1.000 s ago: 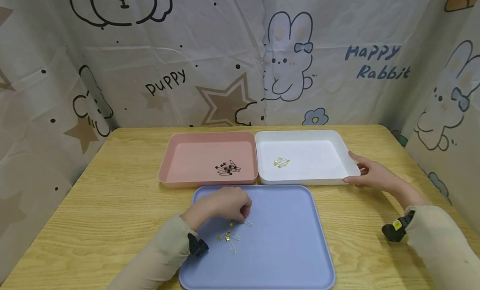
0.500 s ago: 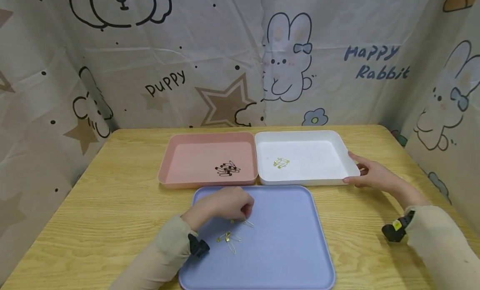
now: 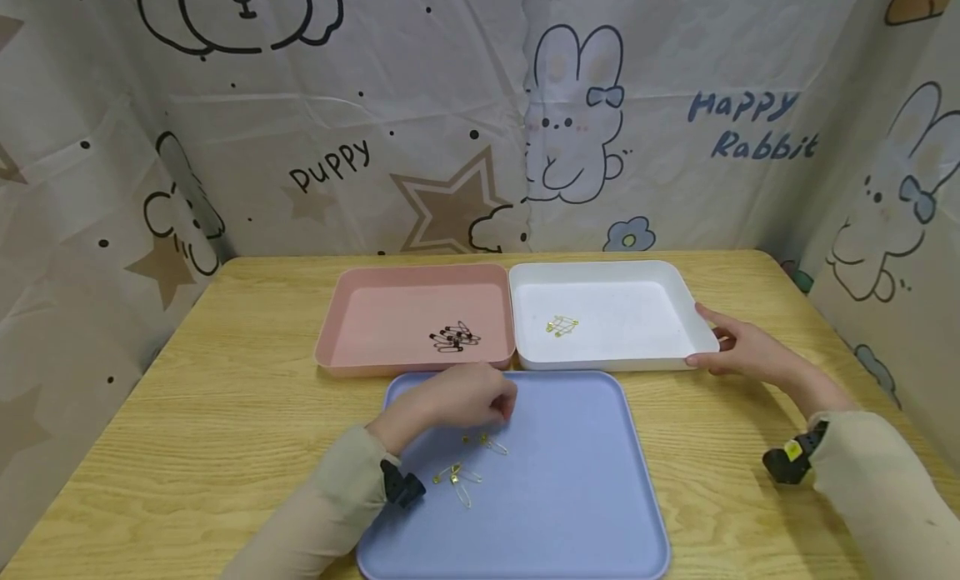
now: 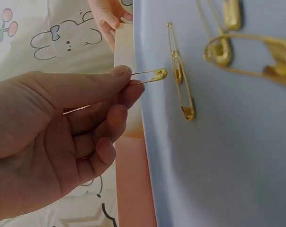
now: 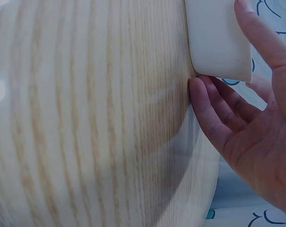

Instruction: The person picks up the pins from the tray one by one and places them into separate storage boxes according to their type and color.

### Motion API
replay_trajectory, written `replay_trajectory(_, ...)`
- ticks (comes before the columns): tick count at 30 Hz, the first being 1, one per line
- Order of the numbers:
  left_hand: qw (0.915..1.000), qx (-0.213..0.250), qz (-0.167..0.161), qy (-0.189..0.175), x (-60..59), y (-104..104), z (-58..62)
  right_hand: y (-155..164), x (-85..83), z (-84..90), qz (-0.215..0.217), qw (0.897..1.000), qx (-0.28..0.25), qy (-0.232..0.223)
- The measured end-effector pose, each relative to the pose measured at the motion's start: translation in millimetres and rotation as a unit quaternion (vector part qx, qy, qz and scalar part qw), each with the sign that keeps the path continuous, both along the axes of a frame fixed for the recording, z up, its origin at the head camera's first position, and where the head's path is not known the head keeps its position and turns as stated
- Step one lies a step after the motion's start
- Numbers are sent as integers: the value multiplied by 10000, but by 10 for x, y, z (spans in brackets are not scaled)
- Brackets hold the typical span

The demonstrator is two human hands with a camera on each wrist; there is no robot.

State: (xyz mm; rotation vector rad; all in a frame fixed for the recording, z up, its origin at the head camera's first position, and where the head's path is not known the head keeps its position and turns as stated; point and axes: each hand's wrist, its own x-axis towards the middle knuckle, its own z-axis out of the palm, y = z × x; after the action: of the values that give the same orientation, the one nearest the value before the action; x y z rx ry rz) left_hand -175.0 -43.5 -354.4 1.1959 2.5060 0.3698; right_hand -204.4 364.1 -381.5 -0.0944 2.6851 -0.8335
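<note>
Above the far part of the blue tray, my left hand pinches a gold safety pin by its end between thumb and forefinger. The head view hides that pin behind the hand. Below the hand, a few more gold safety pins lie on the blue tray; one loose safety pin shows close by in the left wrist view. My right hand holds the front right corner of the white tray, thumb on one side and bent fingers against the end wall.
Black safety pins lie heaped in the pink tray, side by side with the white one. A small cluster of gold safety pins rests in the white tray. A printed curtain hangs behind the wooden table.
My left hand has lifted off the blue tray with a gold safety pin and shifted slightly up and right. The right hand stays at the white tray.
</note>
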Motion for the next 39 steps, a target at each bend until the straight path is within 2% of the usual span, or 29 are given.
replay_trajectory(16, 9988, 368, 44, 307, -95, 93, 34, -13, 12, -5, -9, 10000, -74, -24)
replay_trajectory(21, 9966, 696, 278, 336, -146, 108, 26, -16, 16, 5, -2, 10000, -40, -16)
replay_trajectory(30, 9882, 1224, 889, 249, -256, 147, 32, -10, 23, -6, 22, 10000, -42, 17)
replay_trajectory(39, 9788, 1524, 1360, 115, -379, 218, 37, -10, 22, -14, 2, 10000, -84, 9)
